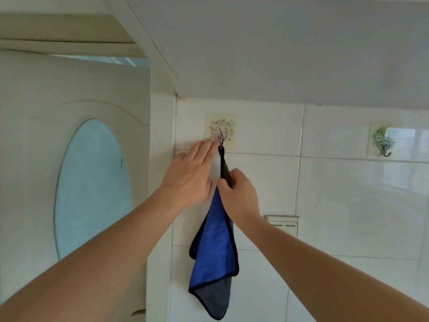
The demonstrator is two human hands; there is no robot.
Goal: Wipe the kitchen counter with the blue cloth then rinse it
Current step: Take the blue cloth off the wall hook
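Observation:
The blue cloth [214, 249], edged in black with a grey underside, hangs by a black loop from a small wall hook [220, 141] on a flower-patterned sticker. My right hand [239, 196] grips the cloth's upper part just below the loop, fingers curled round it. My left hand [190, 175] is raised flat beside it, its straight fingers touching the tile and the sticker's lower left corner by the hook. The kitchen counter is out of view.
White tiled wall [348, 194] fills the right. A second sticker hook [383, 141], holding nothing, is at the right. A cream door with an oval blue glass pane [90, 189] stands at the left. A small white wall box [284, 223] sits behind my right forearm.

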